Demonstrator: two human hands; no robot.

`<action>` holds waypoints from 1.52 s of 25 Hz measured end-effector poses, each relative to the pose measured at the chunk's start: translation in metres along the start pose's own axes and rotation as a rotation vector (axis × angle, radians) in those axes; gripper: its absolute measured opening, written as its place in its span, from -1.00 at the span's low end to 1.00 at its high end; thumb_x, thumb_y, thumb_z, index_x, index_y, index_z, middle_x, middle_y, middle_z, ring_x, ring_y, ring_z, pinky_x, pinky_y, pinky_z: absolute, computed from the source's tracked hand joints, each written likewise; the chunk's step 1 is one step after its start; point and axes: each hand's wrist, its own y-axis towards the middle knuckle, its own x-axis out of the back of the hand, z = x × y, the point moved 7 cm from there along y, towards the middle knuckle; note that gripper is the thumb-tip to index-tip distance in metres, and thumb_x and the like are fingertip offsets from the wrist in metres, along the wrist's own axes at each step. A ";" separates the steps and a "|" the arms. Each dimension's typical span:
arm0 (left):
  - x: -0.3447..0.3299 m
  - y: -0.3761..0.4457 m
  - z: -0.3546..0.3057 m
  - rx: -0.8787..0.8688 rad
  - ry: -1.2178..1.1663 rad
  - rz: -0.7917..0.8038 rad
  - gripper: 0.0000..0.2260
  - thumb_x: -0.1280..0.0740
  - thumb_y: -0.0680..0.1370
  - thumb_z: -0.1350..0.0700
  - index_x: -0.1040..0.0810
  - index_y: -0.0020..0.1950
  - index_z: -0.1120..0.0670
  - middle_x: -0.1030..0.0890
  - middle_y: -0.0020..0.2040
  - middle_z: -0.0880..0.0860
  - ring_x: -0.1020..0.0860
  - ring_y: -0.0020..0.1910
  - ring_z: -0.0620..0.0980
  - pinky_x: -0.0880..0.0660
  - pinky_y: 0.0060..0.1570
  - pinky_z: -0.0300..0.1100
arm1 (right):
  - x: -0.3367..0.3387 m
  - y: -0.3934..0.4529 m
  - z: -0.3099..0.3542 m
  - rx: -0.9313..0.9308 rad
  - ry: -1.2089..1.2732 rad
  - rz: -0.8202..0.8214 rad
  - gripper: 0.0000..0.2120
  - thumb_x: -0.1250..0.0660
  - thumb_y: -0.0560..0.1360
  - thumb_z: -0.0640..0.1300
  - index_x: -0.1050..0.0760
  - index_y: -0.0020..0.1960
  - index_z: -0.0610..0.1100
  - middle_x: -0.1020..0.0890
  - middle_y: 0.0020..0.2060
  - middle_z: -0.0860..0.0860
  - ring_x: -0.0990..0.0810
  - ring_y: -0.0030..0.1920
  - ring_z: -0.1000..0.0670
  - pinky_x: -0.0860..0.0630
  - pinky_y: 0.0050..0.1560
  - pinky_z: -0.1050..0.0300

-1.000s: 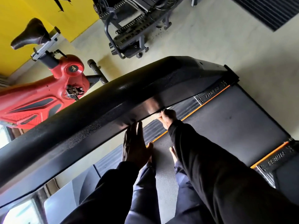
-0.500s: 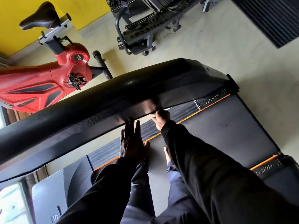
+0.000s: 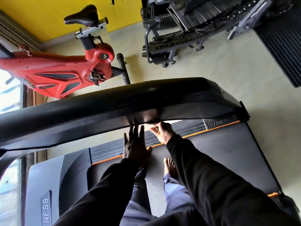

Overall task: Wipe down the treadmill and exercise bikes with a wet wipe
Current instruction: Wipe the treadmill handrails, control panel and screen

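Head view, looking down over a treadmill. Treadmill handrail [image 3: 114,110]: black, long axis running from lower left to upper right across the picture, its far end near the rear corner of the deck. Treadmill belt [image 3: 219,152]: dark grey, orange-edged, long axis running from the motor cover at lower left toward upper right. Wet wipe [image 3: 175,121]: a white sliver only, pressed against the lower edge of the handrail just beyond the right hand. Right hand [image 3: 162,132]: fingers curled, pinching the wipe at the rail's underside. Left hand [image 3: 135,145]: fingers straight and slightly spread, tips touching the rail's lower edge just beside the right hand. Both arms in black sleeves; a bare foot [image 3: 169,166] on the belt. Red exercise bike [image 3: 65,72]: black saddle, beyond the rail beside a yellow wall [image 3: 48,15]. Dark stepper-type machine [image 3: 187,30]: on the pale floor, upper right
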 end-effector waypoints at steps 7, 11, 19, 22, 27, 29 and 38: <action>0.007 -0.011 0.023 0.054 0.050 -0.094 -0.18 -0.30 0.57 -0.14 0.15 0.62 0.05 0.20 0.62 0.07 0.23 0.59 0.08 0.20 0.52 0.10 | -0.013 -0.001 0.000 0.037 -0.147 -0.003 -0.75 -0.09 0.61 -0.39 -0.36 -0.19 -0.16 -0.52 -0.16 -0.12 -0.49 -0.22 0.02 -0.54 0.09 0.10; 0.015 -0.023 0.035 0.122 -0.020 -0.115 -0.19 -0.30 0.57 -0.13 0.15 0.62 0.02 0.21 0.62 0.06 0.21 0.59 0.09 0.19 0.53 0.09 | -0.033 -0.021 -0.022 -0.013 -0.019 0.125 -0.74 -0.09 0.56 -0.44 -0.48 -0.18 -0.25 -0.64 -0.42 -0.07 -0.59 -0.28 -0.02 -0.57 0.00 0.10; 0.032 -0.042 0.068 0.233 -0.141 -0.208 -0.20 -0.31 0.57 -0.11 0.11 0.62 0.04 0.13 0.62 0.08 0.13 0.59 0.10 0.11 0.55 0.08 | -0.058 -0.034 -0.034 -0.035 -0.057 0.164 -0.73 -0.04 0.60 -0.40 -0.46 -0.14 -0.28 -0.57 -0.28 -0.17 -0.56 -0.21 -0.07 -0.55 -0.10 0.10; 0.037 -0.044 0.079 0.246 -0.178 -0.242 -0.19 -0.32 0.56 -0.10 0.12 0.62 0.03 0.11 0.62 0.08 0.11 0.59 0.11 0.08 0.55 0.09 | -0.059 -0.035 -0.031 -0.017 -0.080 0.120 -0.75 -0.05 0.60 -0.40 -0.48 -0.11 -0.27 -0.60 -0.30 -0.15 -0.57 -0.23 -0.07 -0.55 -0.11 0.11; 0.043 -0.047 0.094 0.255 -0.226 -0.279 -0.17 -0.34 0.55 -0.10 0.14 0.62 0.02 0.11 0.62 0.07 0.10 0.59 0.12 0.06 0.55 0.09 | -0.086 -0.051 -0.049 -0.042 -0.144 0.157 -0.74 -0.05 0.55 -0.42 -0.50 -0.13 -0.29 -0.62 -0.27 -0.18 -0.59 -0.24 -0.06 -0.56 -0.22 0.16; 0.045 -0.048 0.104 0.267 -0.241 -0.282 -0.17 -0.33 0.55 -0.10 0.13 0.62 0.03 0.09 0.62 0.08 0.09 0.59 0.12 0.04 0.55 0.09 | -0.087 -0.055 -0.057 -0.041 -0.118 0.181 -0.74 -0.07 0.51 -0.43 -0.54 -0.07 -0.32 -0.68 -0.26 -0.15 -0.65 -0.23 -0.04 -0.58 -0.23 0.16; 0.051 -0.061 0.140 0.288 -0.292 -0.354 -0.19 -0.34 0.53 -0.10 0.05 0.62 0.09 0.00 0.61 0.12 0.01 0.58 0.16 -0.02 0.53 0.00 | -0.124 -0.081 -0.081 -0.010 -0.152 0.210 -0.69 -0.02 0.51 -0.45 -0.53 -0.13 -0.29 -0.69 -0.35 -0.09 -0.69 -0.33 0.02 -0.57 -0.23 0.19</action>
